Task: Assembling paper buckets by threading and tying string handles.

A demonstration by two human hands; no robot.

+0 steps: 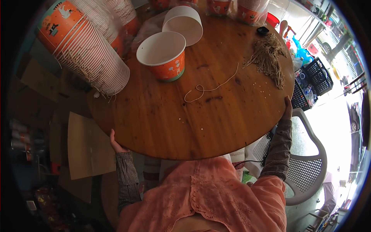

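Observation:
At the near left rim of the round wooden table (pixel 154 127), my left hand (pixel 117 143) holds the edge with one digit pointing up along it; its other fingers are mostly hidden. My right hand (pixel 288 109) is closed against the rim at the right, in shadow. Between them, well away from both, a thin beige string (pixel 208 90) lies loosely looped. An orange and white paper bucket (pixel 167 69) stands upright behind it, and a white-sided paper bucket (pixel 183 24) tilts on its side against it. A bundle of beige strings (pixel 270 58) lies near the right rim.
A long stack of nested paper buckets (pixel 92 58) leans at the left, with strings over it. More bagged stacks (pixel 251 9) stand at the back. A small black object (pixel 262 30) is beside the string bundle. Cardboard (pixel 91 147), a plastic chair (pixel 309 166) and dark crates (pixel 315 79) flank the table.

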